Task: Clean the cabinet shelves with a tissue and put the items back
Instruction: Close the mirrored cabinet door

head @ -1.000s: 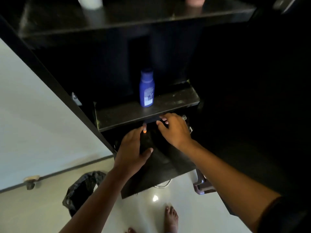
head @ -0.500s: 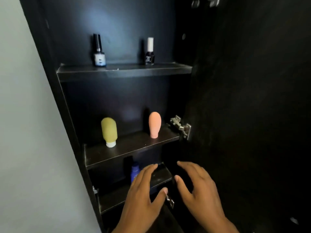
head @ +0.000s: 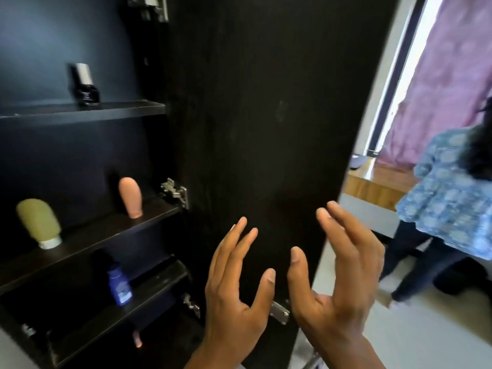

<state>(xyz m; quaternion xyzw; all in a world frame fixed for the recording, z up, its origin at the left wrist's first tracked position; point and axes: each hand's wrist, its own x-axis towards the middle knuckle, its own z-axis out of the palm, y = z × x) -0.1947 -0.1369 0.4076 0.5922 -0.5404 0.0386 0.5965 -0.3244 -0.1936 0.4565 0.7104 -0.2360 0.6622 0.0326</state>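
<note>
Your cabinet shelves (head: 149, 109) on the left hold a black bottle (head: 85, 86), olive tube (head: 40, 222), pink tube (head: 130, 197) and blue bottle (head: 119, 287), while your left hand (head: 234, 291) and right hand (head: 338, 275) hover empty, fingers spread, before the open door (head: 266, 115).

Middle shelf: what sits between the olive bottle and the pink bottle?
Nothing. In the head view the middle shelf is bare between the olive bottle and the pink bottle; only dark shelf board and the cabinet's back wall show there.
</note>
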